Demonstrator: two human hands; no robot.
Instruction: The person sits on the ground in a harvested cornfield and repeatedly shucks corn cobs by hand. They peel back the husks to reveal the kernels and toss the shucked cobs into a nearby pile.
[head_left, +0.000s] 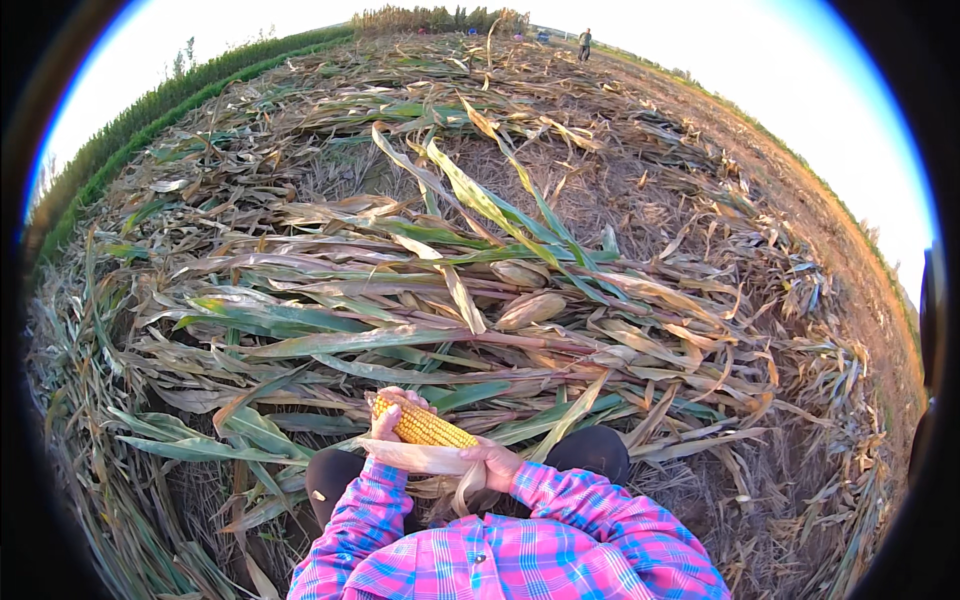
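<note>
A yellow ear of corn (431, 429) lies across both hands, its kernels bare on the upper side. My left hand (388, 421) is wrapped around the end at the left, thumb on the kernels. Around the other end, my right hand (495, 459) grips the base, where pale husk (420, 456) is peeled down and hangs below the ear. Just beyond, unpeeled ears in dry husk, one nearer (531, 310) and one farther (520, 274), rest among the cut corn stalks (480, 337). The fingers of my right hand are partly hidden by the ear and husk.
Flattened stalks and leaves spread around my knees, the left (330, 480) and the right (589, 454). Bare soil with dry litter (600, 195) shows past the nearest row. A person (584, 45) stands far off. Green standing plants (150, 112) line the left, and a brown strip runs along the right.
</note>
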